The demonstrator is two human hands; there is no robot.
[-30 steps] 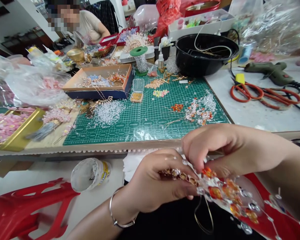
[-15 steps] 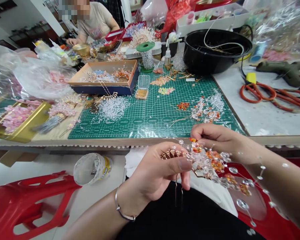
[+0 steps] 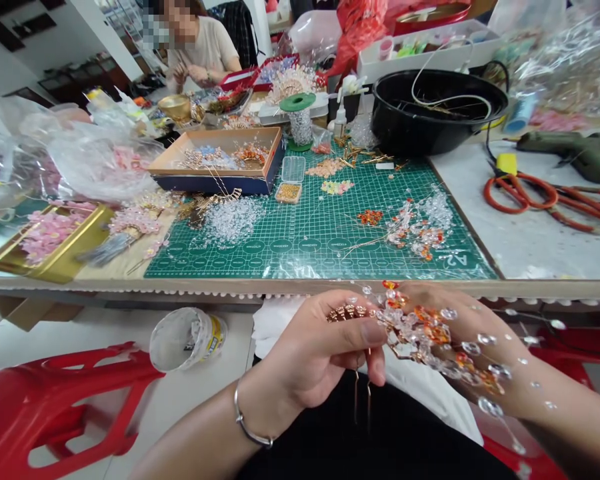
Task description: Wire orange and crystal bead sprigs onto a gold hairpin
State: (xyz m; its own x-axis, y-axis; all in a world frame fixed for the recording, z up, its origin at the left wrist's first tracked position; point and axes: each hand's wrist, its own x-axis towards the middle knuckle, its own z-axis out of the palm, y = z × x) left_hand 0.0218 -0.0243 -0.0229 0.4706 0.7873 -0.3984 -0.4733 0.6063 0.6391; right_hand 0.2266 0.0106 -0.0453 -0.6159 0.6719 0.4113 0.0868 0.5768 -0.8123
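Note:
My left hand [image 3: 325, 347] grips a beaded hairpin [image 3: 420, 330] between thumb and fingers, over my lap in front of the table edge. Clear and orange beads spread to the right from its gold-coloured base, and two wavy prongs hang below. Some beads stand out on thin wires. Behind the beads is my right hand [image 3: 475, 327], its fingers hidden, so I cannot see what they hold. Beyond it on the green cutting mat [image 3: 290, 250] lie a bunch of wired clear and orange beads [image 3: 420, 230] and a small heap of orange pieces [image 3: 370, 217].
Loose clear beads [image 3: 233, 220] lie beside an open box [image 3: 220, 180] of ornaments. A black basin [image 3: 430, 123], red-handled scissors [image 3: 523, 193] and a glue gun [image 3: 570, 147] are at the right. A red stool [image 3: 95, 407] stands lower left. Another person [image 3: 205, 47] sits across.
My right hand has moved lower and behind the hairpin's beads, and its fingers no longer show. My left hand keeps hold of the hairpin. The person across has raised their hands together.

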